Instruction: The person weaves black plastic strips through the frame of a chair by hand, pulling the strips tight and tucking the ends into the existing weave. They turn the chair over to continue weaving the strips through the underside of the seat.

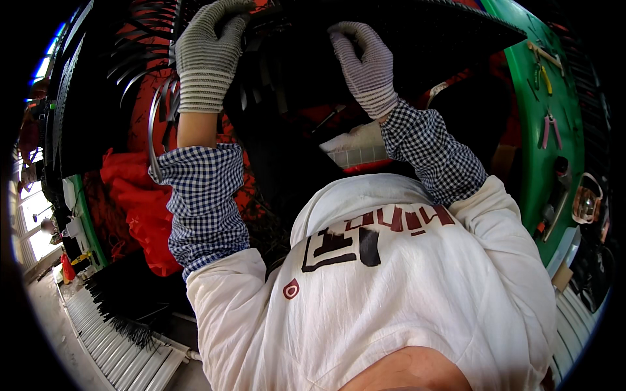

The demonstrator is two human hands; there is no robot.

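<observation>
Both my hands wear striped grey-white knitted gloves, with checked sleeve covers on the forearms. My left hand (210,55) is at the upper left, fingers and thumb curled together beside long black strips (140,49) that fan out to its left. What it grips is lost against the dark material. My right hand (366,65) stands to its right, thumb and fingers bent into a pinch before a large black woven panel (443,49). Anything between those fingertips is too dark to make out. More loose black strips (277,85) hang between the two hands.
Red cloth (140,208) lies bunched to my left. A green board (521,68) on the right carries pink-handled pliers (551,130), yellow-handled pliers (546,79) and a clear glass mug (587,199). Black bristle-like strips (124,306) sit near slatted white metal (127,339) at lower left.
</observation>
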